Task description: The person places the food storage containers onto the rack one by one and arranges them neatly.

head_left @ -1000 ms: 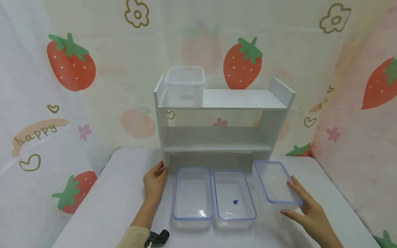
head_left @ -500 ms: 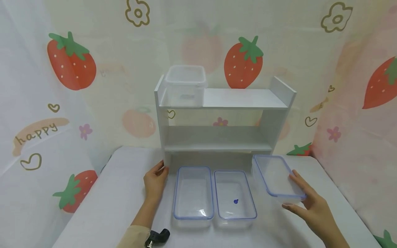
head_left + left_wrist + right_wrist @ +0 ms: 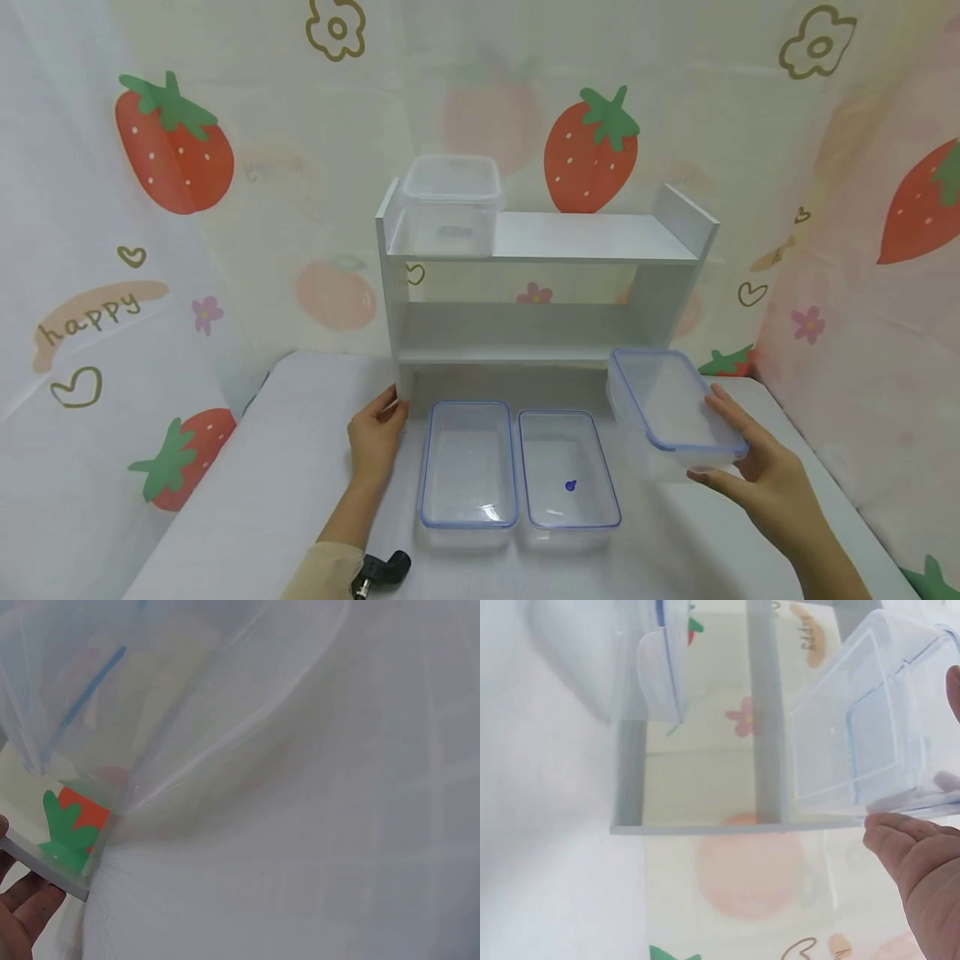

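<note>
My right hand (image 3: pixel 776 492) grips a clear plastic food container with a blue-rimmed lid (image 3: pixel 671 400) by its near right end, thumb on the near side and fingers on the far side. The container is tilted and raised off the table, before the right side of the white shelf (image 3: pixel 525 333). In the right wrist view the same container (image 3: pixel 855 735) shows its clear bottom. At the shelf's lower left side, my left hand (image 3: pixel 377 437) pinches the edge of the side panel. In the left wrist view, its thumb and fingers lie on both faces of that panel (image 3: pixel 52 874).
Two more blue-rimmed containers, a left one (image 3: pixel 468 467) and a right one (image 3: pixel 568 471) with a small blue mark, stand side by side before the shelf. A frosted lidded container (image 3: pixel 450 208) sits on the top shelf's left end. A black device (image 3: pixel 386 571) is by the left sleeve.
My right hand has lifted the container upward and slightly to the right, up to the height of the middle shelf. The left hand has stayed on the panel.
</note>
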The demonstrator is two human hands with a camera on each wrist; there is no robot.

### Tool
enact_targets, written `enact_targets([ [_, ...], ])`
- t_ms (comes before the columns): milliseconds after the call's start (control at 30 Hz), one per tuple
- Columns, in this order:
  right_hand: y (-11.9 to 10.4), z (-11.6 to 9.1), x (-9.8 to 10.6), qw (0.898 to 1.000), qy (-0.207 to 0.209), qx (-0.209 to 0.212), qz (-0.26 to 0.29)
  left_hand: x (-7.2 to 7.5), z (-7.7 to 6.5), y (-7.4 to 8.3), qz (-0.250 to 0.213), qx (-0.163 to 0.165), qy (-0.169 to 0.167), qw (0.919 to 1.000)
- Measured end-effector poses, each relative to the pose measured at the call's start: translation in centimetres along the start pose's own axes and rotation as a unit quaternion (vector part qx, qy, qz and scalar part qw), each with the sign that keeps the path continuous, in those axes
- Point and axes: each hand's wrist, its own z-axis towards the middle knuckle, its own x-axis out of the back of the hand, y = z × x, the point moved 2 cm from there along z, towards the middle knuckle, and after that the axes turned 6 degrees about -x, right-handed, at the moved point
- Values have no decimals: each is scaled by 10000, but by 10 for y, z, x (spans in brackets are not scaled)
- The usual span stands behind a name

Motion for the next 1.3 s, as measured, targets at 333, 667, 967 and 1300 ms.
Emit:
enact_targets([
  [333,-26,19,8,9990,-113,202,370,0,0,0,-47,7,43,10000],
  [667,-50,38,16,9997,-5,116,237,0,-1,3,36,21,23,10000],
  [967,-71,56,21,9996,-146,10,254,0,-1,3,-9,91,-1,10000],
  [1300,-98,78,28,9996,-57,-213,-173,0,2,-1,-81,92,-24,9999],
])
